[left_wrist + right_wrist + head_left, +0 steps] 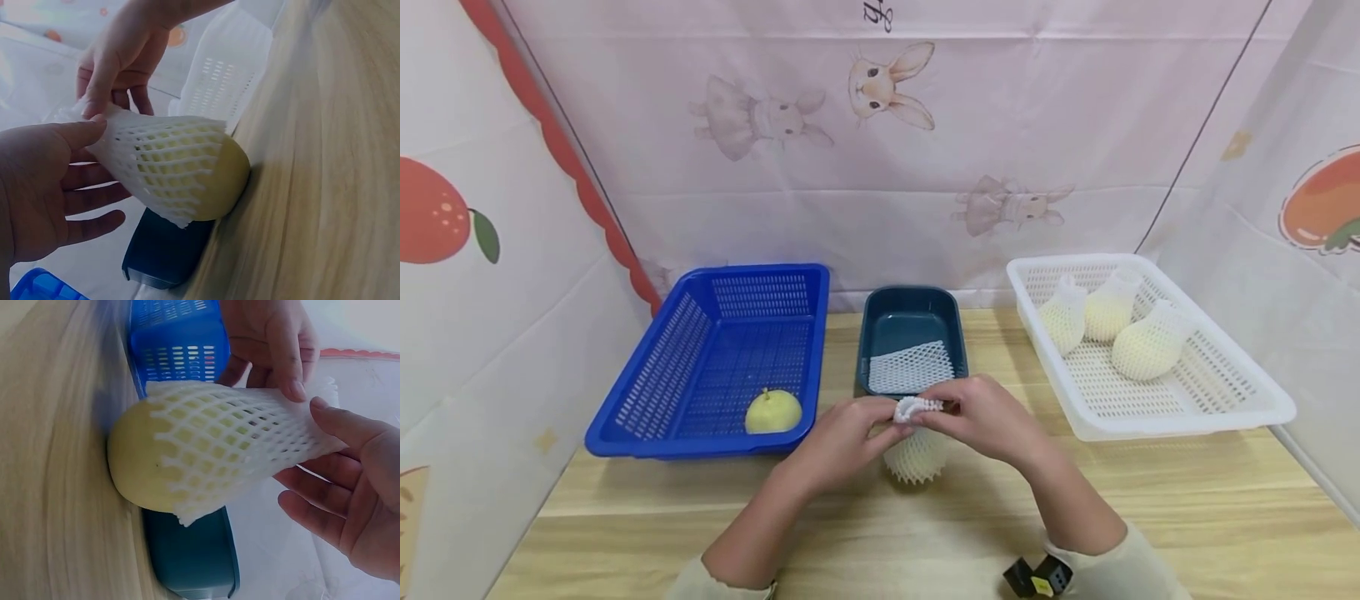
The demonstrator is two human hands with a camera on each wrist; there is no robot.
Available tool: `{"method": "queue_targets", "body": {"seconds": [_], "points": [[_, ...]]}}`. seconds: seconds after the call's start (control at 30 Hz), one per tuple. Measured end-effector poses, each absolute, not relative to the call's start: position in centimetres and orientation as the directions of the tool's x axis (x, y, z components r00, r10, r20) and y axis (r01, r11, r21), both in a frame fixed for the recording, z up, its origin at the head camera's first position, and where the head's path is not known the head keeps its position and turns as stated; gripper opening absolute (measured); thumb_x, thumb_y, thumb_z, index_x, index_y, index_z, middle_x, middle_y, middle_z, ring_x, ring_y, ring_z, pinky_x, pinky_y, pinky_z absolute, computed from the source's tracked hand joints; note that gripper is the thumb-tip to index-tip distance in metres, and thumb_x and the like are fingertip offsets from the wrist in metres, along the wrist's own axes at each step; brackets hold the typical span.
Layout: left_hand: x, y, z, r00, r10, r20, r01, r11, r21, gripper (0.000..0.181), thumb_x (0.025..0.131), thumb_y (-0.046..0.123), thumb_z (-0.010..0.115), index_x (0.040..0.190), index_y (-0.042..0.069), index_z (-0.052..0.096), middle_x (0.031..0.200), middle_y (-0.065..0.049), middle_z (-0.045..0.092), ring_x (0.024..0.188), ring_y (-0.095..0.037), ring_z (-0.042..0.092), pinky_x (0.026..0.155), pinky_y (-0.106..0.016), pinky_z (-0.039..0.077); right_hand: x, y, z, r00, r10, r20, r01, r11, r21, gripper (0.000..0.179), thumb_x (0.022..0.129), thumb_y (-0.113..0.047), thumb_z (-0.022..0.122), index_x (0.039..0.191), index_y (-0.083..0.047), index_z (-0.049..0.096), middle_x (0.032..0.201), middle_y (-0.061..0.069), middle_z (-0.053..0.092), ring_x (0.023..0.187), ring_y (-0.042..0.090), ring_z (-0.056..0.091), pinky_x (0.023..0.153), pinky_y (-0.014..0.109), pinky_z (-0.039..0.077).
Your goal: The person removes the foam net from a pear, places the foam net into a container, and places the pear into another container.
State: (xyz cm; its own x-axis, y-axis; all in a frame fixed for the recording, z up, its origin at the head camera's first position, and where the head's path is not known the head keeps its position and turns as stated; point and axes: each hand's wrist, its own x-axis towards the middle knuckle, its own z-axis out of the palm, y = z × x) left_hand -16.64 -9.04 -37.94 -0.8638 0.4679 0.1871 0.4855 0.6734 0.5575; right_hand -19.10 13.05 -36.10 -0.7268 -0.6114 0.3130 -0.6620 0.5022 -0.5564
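Two hands [853,427] [990,417] in a narrow pinch on white foam lattice [240,434] around smooth fruit [134,462]

Smooth fruit [230,178], matt foam net [159,157]

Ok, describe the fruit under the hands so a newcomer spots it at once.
Find the dark green tray between the blue basket and the white basket. On its near side, the left hand and right hand pinch a white foam net over a pale yellow fruit. It alone is outside the baskets, its rounded lower end bare.
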Motion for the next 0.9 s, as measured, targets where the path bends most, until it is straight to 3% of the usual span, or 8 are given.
{"method": "queue_targets", "body": {"seconds": [0.27, 0.47, 0.6, 0.8, 0.9], "points": [[-16.4, -8.9, -37.9, -0.897, 0.378, 0.227, 0.433, 0.659, 0.615, 0.019, 0.098, 0.039, 0.059, 0.106, 0.027, 0.072, 0.107, 0.013, 0.069, 0.098, -0.004, 0.064, 0.085, -0.028, 0.056, -19.5, 13.3, -36.5, -0.753, -0.604, 0.262, -0.605, 0.479, -0.636, 0.028, 0.086, -0.038, 0.075, 0.105, -0.017, 0.074, 0.090, -0.008, 0.071, 0.075, 0.006, 0.063, 0.067, 0.022, 0.054], [-16.3, -9.1, -37.4, -0.903, 0.331, 0.276, 0.428, 0.624, 0.654, 0.020, 0.096, 0.037, 0.063, 0.108, 0.024, 0.073, 0.107, 0.011, 0.067, 0.094, -0.006, 0.062, 0.080, -0.026, 0.056, -19.9, 13.9, -36.8, -0.754, -0.610, 0.245, -0.589, 0.461, -0.663, 0.015, 0.085, -0.030, 0.078, 0.092, -0.017, 0.073, 0.081, -0.008, 0.069, 0.071, 0.013, 0.060, 0.062, 0.024, 0.053], [-16.2, -9.5, -36.7, -0.921, 0.331, 0.205, 0.380, 0.652, 0.655, 0.033, 0.090, 0.039, 0.070, 0.118, 0.022, 0.070, 0.109, 0.010, 0.062, 0.094, -0.010, 0.060, 0.077, -0.029, 0.056, -20.1, 14.1, -36.7, -0.760, -0.594, 0.264, -0.584, 0.445, -0.679, 0.010, 0.085, -0.025, 0.077, 0.092, -0.017, 0.075, 0.083, -0.008, 0.071, 0.072, 0.013, 0.060, 0.063, 0.025, 0.054], [-16.6, -9.6, -37.0, -0.909, 0.392, 0.143, 0.381, 0.642, 0.665, 0.015, 0.089, 0.034, 0.073, 0.098, 0.023, 0.071, 0.085, 0.010, 0.065, 0.073, -0.009, 0.058, 0.062, -0.023, 0.052, -19.8, 13.9, -36.6, -0.778, -0.571, 0.260, -0.560, 0.445, -0.698, 0.011, 0.085, -0.027, 0.077, 0.090, -0.017, 0.075, 0.081, -0.007, 0.070, 0.071, 0.012, 0.060, 0.063, 0.025, 0.054], [-16.7, -9.4, -37.3, -0.907, 0.395, 0.145, 0.380, 0.622, 0.685, 0.016, 0.091, 0.036, 0.070, 0.097, 0.022, 0.074, 0.082, 0.011, 0.067, 0.070, -0.008, 0.058, 0.061, -0.021, 0.052, -19.7, 13.6, -36.5, -0.779, -0.569, 0.263, -0.559, 0.440, -0.703, 0.014, 0.085, -0.029, 0.077, 0.092, -0.016, 0.075, 0.081, -0.006, 0.070, 0.071, 0.012, 0.060, 0.061, 0.026, 0.054]]}}
